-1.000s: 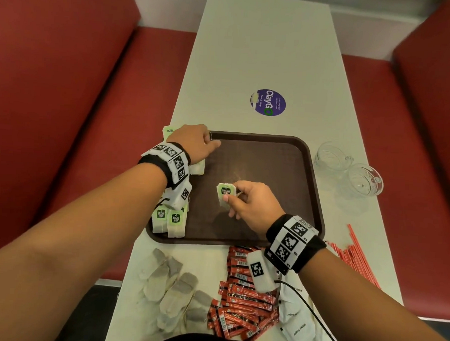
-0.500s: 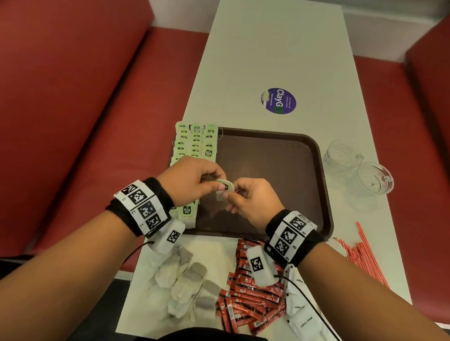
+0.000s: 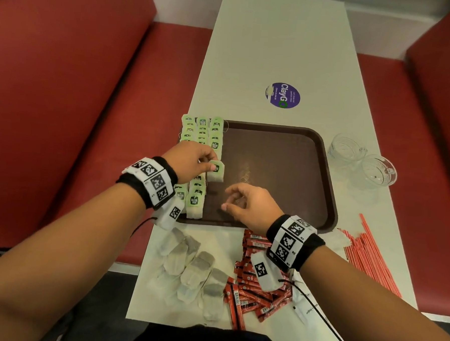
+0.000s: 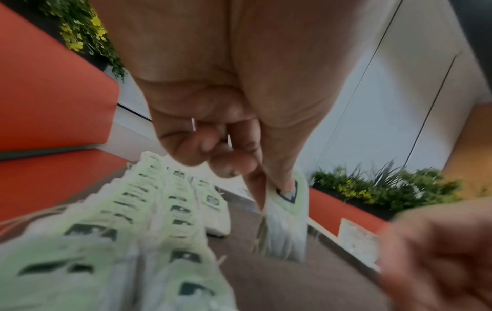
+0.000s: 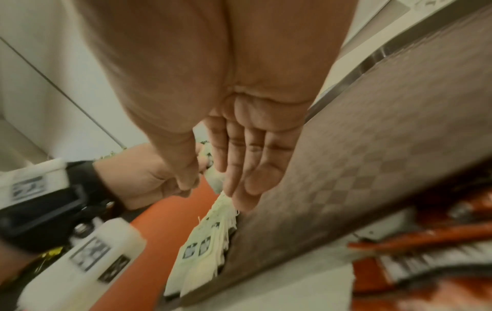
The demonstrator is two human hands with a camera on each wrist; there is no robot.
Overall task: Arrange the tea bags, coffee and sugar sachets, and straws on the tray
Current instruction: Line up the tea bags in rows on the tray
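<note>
Tea bag [image 3: 215,170], seemingly passed over, now hangs from left hand [image 3: 190,160] alone.

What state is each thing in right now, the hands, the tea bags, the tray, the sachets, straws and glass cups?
Left hand: pinching one tea bag above the tray.
Right hand: empty, fingers relaxed.
Tea bag rows: lined along the tray's left side.
Tray: mostly bare.
Red sachets: heaped on the table.
Straws: lying loose.
Glass cups: empty.
</note>
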